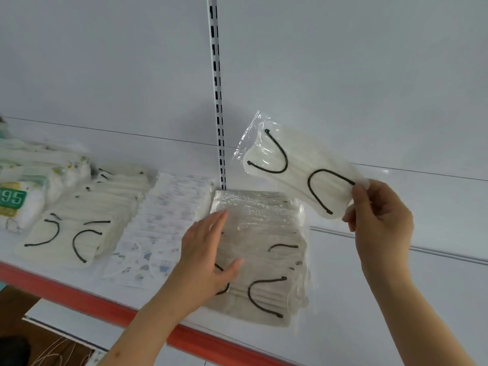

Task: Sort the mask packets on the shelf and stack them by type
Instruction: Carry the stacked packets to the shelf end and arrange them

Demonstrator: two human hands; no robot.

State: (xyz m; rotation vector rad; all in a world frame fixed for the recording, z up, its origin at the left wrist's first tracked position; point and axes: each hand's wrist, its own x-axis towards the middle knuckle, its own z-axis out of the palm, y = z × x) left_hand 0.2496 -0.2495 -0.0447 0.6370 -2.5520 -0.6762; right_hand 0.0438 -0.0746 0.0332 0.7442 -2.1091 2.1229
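Along the shelf [369, 299], front edge red: beige mask stack [264, 249] under the flat, straight-fingered left hand [208, 254]; right hand [380, 220] pinches one cream packet [298, 170] aloft; cream stack [79, 228] and printed stack [163, 223] toward the left end.

Pale grey-white back panel [105, 62] of a shop shelving unit, slotted white metal upright [217, 83] with black holes running down it, white shelf [369, 273] with an orange-red front edge strip [79, 294], dark brown floor [15, 307] below left, soft even light
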